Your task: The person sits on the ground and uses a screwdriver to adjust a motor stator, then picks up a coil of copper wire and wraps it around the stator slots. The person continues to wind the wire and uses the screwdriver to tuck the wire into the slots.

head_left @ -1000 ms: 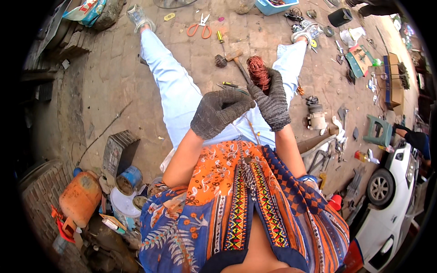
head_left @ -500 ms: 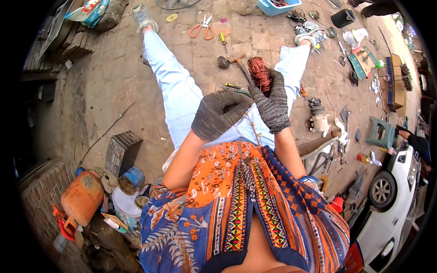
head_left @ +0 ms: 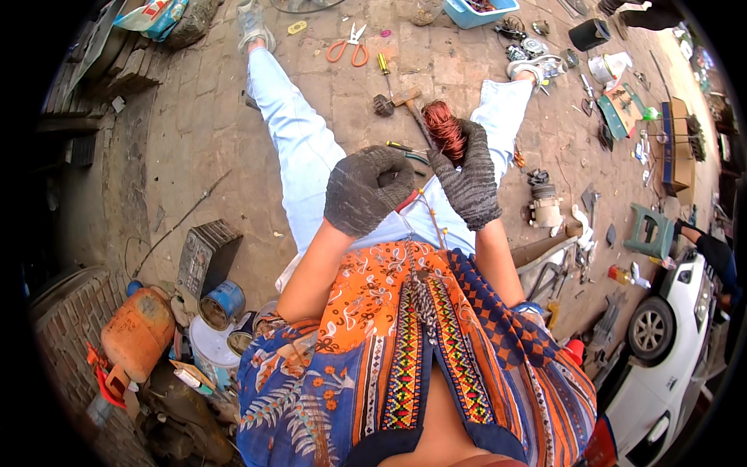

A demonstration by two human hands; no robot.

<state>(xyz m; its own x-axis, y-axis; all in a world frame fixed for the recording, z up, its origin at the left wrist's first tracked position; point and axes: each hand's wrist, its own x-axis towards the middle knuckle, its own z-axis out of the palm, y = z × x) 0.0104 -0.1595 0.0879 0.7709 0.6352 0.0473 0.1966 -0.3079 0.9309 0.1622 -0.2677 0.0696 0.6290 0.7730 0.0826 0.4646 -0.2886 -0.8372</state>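
Observation:
My right hand [head_left: 471, 180], in a dark grey knitted glove, is closed around a bundle of copper wire [head_left: 443, 129], whose reddish strands stick out beyond the fingers. My left hand [head_left: 366, 191] wears the same kind of glove; its fingers curl in toward the thumb, and what they grip is hidden. Just under those fingertips a small reddish piece [head_left: 407, 201] shows, too little of it to name. Both hands are over my lap, a short gap apart. Beyond them on the ground lie a hammer [head_left: 408, 98], a yellow-handled screwdriver [head_left: 384, 65] and orange-handled scissors [head_left: 349, 48].
A light blue basin [head_left: 480, 14] stands far ahead. On the right are a metal motor-like part [head_left: 545, 204], a green stool [head_left: 652, 230], a cardboard box [head_left: 679, 148] and a white car [head_left: 654, 389]. Leftward sit a dark metal case [head_left: 208, 257], paint cans [head_left: 222, 303] and an orange tank [head_left: 138, 331].
My left hand has drawn back leftward from the right, widening the gap between them. The reddish piece below its fingers has come into view. The right hand keeps the wire bundle.

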